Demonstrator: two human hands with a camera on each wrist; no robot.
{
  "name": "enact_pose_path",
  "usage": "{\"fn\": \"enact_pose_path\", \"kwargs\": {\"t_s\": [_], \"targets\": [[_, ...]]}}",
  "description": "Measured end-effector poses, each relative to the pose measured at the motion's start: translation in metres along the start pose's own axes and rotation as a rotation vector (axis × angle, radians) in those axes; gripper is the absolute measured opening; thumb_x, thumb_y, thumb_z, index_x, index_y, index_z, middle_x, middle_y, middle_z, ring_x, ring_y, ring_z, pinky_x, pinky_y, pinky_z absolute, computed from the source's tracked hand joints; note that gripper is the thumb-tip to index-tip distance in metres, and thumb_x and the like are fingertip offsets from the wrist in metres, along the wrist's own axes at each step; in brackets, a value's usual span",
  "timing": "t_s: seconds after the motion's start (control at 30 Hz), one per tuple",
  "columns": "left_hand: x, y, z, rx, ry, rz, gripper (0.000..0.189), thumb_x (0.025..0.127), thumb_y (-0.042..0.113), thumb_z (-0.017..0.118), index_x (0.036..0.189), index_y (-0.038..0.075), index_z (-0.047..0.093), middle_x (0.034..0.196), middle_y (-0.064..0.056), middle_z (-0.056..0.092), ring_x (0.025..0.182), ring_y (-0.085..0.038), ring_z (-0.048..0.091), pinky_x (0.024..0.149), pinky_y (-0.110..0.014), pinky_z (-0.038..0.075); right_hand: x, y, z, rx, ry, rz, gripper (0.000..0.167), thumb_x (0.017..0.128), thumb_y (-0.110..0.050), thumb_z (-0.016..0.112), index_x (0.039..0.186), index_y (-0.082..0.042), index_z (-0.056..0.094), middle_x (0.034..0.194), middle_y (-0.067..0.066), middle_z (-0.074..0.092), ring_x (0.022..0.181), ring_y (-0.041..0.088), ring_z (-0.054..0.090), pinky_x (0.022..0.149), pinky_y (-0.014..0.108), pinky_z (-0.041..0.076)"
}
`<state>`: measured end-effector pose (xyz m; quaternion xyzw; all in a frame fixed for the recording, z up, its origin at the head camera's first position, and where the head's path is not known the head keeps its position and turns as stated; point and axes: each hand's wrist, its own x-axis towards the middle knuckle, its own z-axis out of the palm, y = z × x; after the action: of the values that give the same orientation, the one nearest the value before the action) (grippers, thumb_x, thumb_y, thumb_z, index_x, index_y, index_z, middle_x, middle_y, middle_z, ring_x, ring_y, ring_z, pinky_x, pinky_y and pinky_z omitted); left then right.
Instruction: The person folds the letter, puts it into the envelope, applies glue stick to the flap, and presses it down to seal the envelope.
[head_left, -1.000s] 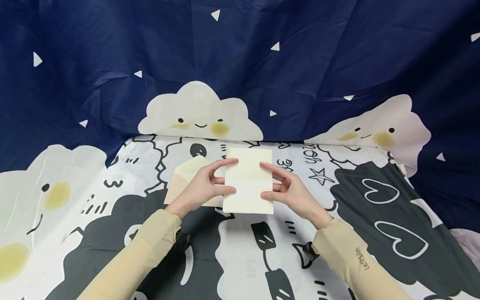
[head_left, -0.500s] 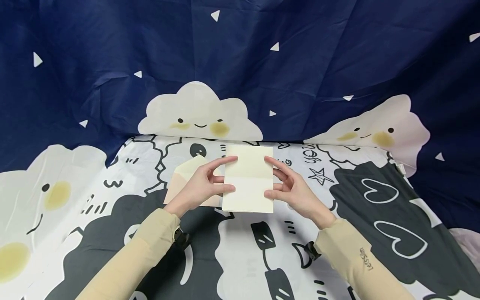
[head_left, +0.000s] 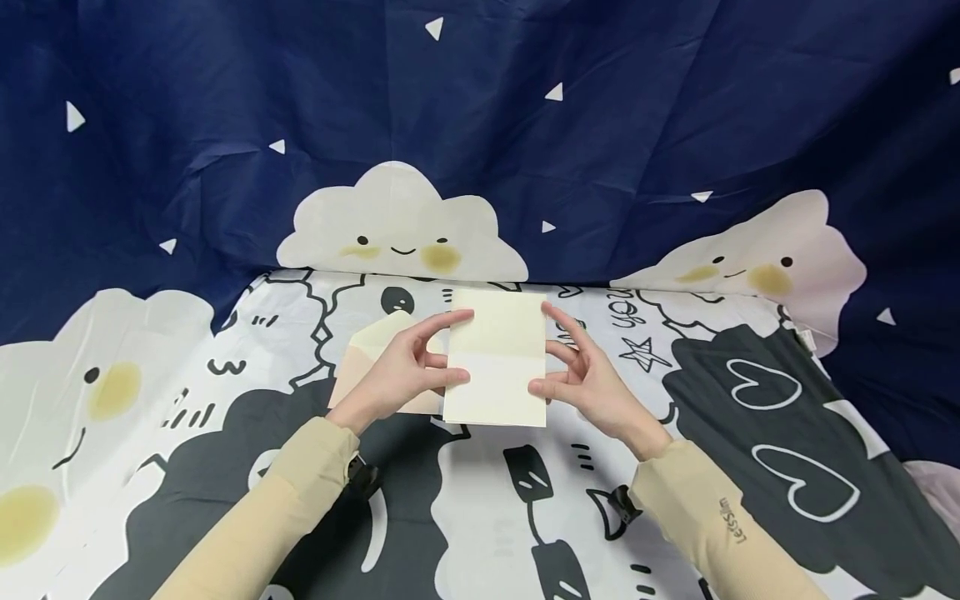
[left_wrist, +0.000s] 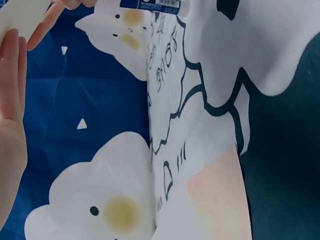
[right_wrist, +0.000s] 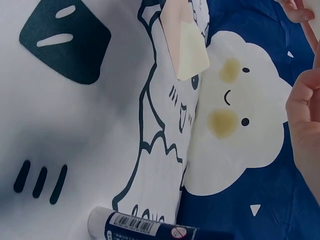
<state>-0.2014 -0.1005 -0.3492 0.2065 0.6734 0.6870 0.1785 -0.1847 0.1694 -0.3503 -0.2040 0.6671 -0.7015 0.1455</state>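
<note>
A cream sheet of paper (head_left: 495, 392) with a crease across its middle is held up over the bed-like patterned cloth. My left hand (head_left: 401, 371) grips its left edge, thumb and index finger on the front, other fingers behind. My right hand (head_left: 592, 383) holds the lower right edge with the thumb in front; its index fingertip is at the upper right edge. Behind the left hand lies a pale pink envelope (head_left: 354, 375) with its cream flap raised; the left wrist view shows part of this envelope (left_wrist: 220, 195), and the right wrist view shows its flap (right_wrist: 192, 52).
A navy-and-white tube (right_wrist: 145, 226) with a barcode lies on the white cloth (right_wrist: 75, 135); the left wrist view catches the tube (left_wrist: 152, 6) at its top edge. A dark blue curtain (head_left: 480, 92) with cloud prints rises behind the cloth.
My right index finger has slid from the paper's front outward to its right edge, and the right hand has shifted slightly right. The left hand and the paper have barely moved.
</note>
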Motion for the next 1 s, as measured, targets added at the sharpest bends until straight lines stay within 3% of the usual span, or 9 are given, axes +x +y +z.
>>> {"fn": "enact_pose_path", "kwargs": {"t_s": [0.1,0.17,0.27,0.33,0.4,0.5,0.63,0.87,1.0], "targets": [[0.0008,0.0007,0.0006,-0.034,0.016,0.032,0.074,0.082,-0.008,0.068,0.145,0.019,0.039,0.138,-0.011,0.046,0.087,-0.018,0.071,0.069,-0.040,0.059,0.0009,0.0003,0.0006,0.042,0.008,-0.013,0.108,0.082,0.014,0.063,0.153,-0.037,-0.001,0.122,-0.002,0.059,0.087,0.019,0.073,0.070,0.028,0.057],[0.0009,0.0010,0.0009,-0.061,0.031,0.047,0.075,0.081,-0.011,0.068,0.143,0.019,0.038,0.137,-0.006,0.042,0.085,-0.017,0.070,0.065,-0.037,0.059,0.0011,0.0002,0.0010,0.050,0.015,-0.013,0.109,0.082,0.015,0.062,0.153,-0.036,-0.002,0.121,-0.003,0.060,0.086,0.017,0.073,0.069,0.027,0.057],[0.0000,0.0016,0.0012,-0.105,0.048,0.061,0.083,0.080,-0.015,0.066,0.143,0.027,0.032,0.128,-0.005,0.045,0.079,-0.017,0.069,0.059,-0.034,0.057,0.0015,0.0012,0.0011,0.041,0.024,-0.012,0.101,0.082,0.014,0.063,0.155,-0.020,0.002,0.119,-0.005,0.060,0.084,0.013,0.072,0.067,0.024,0.056],[-0.0008,0.0020,0.0014,-0.124,0.051,0.065,0.090,0.080,-0.015,0.064,0.145,0.034,0.026,0.123,-0.005,0.046,0.079,-0.017,0.069,0.058,-0.034,0.057,0.0013,0.0019,0.0011,0.029,0.029,-0.017,0.091,0.082,0.012,0.064,0.153,-0.008,0.011,0.118,-0.007,0.060,0.083,0.011,0.071,0.068,0.022,0.055],[-0.0015,0.0022,0.0021,-0.129,0.056,0.064,0.093,0.080,-0.015,0.065,0.147,0.036,0.024,0.121,-0.004,0.049,0.082,-0.016,0.070,0.060,-0.035,0.058,0.0007,0.0030,0.0008,0.012,0.027,-0.033,0.080,0.082,0.011,0.065,0.149,-0.004,0.024,0.118,-0.008,0.060,0.084,0.011,0.071,0.068,0.022,0.055],[-0.0020,0.0011,0.0031,-0.123,0.056,0.072,0.083,0.080,-0.013,0.066,0.147,0.022,0.031,0.120,-0.003,0.054,0.088,-0.015,0.070,0.062,-0.035,0.058,-0.0005,0.0040,0.0008,-0.003,0.031,-0.039,0.063,0.083,0.010,0.065,0.137,-0.015,0.046,0.118,-0.006,0.058,0.088,0.011,0.071,0.074,0.023,0.055],[-0.0031,-0.0015,0.0032,-0.091,0.052,0.081,0.061,0.080,-0.010,0.067,0.136,0.001,0.045,0.118,0.002,0.057,0.089,-0.013,0.069,0.064,-0.032,0.057,-0.0019,0.0045,0.0002,-0.005,0.034,-0.034,0.052,0.084,0.009,0.064,0.120,-0.028,0.057,0.115,-0.006,0.058,0.093,0.010,0.070,0.080,0.023,0.055],[-0.0051,-0.0032,-0.0010,-0.005,0.033,0.071,0.047,0.082,-0.003,0.069,0.128,0.003,0.058,0.132,-0.003,0.056,0.098,-0.015,0.067,0.078,-0.030,0.057,-0.0057,0.0022,-0.0033,-0.052,0.046,0.027,0.036,0.088,0.002,0.063,0.105,-0.030,0.063,0.103,-0.007,0.060,0.089,0.003,0.065,0.072,0.019,0.054],[-0.0060,-0.0048,-0.0051,0.100,0.003,0.130,0.034,0.085,-0.001,0.067,0.119,0.002,0.065,0.140,-0.006,0.054,0.120,-0.015,0.059,0.093,-0.028,0.051,-0.0074,-0.0011,-0.0064,0.062,-0.031,0.035,0.045,0.090,0.007,0.050,0.113,-0.029,0.065,0.113,-0.005,0.063,0.098,0.007,0.064,0.079,0.021,0.054]]}}
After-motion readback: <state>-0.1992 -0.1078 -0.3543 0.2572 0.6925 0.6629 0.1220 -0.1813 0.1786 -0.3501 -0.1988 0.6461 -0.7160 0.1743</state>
